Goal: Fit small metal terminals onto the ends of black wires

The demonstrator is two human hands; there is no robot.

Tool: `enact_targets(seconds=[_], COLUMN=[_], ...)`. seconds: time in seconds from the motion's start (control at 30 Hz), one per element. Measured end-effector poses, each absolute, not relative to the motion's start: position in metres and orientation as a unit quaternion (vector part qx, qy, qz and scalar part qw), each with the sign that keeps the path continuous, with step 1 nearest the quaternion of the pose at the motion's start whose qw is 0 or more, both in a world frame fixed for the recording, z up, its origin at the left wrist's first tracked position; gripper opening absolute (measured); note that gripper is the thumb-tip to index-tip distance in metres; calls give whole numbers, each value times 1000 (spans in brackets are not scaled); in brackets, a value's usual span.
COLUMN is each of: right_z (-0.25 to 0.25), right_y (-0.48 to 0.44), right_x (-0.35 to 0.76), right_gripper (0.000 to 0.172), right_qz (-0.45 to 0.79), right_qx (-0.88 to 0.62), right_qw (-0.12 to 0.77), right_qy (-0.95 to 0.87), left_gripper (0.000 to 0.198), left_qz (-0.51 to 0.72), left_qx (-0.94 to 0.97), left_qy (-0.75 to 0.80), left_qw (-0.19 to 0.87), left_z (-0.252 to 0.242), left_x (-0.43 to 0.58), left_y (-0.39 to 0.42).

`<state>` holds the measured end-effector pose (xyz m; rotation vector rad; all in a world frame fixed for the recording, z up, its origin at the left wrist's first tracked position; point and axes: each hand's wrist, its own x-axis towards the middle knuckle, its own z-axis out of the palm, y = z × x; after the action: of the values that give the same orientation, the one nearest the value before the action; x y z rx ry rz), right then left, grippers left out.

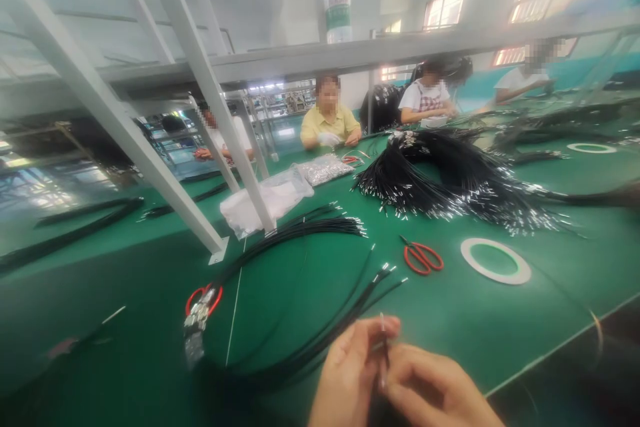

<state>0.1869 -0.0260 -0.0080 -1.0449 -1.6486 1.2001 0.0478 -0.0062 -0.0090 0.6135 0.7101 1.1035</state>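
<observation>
Left hand (351, 368): pinching a cable (385, 345) near its pale tip
Right hand (433, 380): gripping the same cable lower down
Cable: near side, between both hands
Scissors (427, 263): on the table (450, 320), beyond the hands
Tape (521, 272): right of the scissors
Bundle (470, 163): far right

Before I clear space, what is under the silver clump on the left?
Red scissor handles stick out on both sides of the silver clump. The rest is covered; anything else beneath cannot be seen.
</observation>
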Motion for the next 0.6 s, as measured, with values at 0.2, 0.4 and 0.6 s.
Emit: enact_targets(seconds=[0.2,0.4,0.6], right_z=[-9,-2,2], right_y=[-30,-31,-32], right_x=[186,191,204], right_gripper=[23,18,20], right_qz=[389,414,411], right_qx=[-425,-414,-466], right_qw=[397,461,491], right_qy=[-714,-667,-611], left_gripper=[39,33,39], left_qz=[472,511,512], left_qx=[443,335,434], left_qy=[399,362,407], left_qw=[650,704,619], left_z=[4,-5,4], left_x=[49,53,50], left_y=[-5,-8,-12])
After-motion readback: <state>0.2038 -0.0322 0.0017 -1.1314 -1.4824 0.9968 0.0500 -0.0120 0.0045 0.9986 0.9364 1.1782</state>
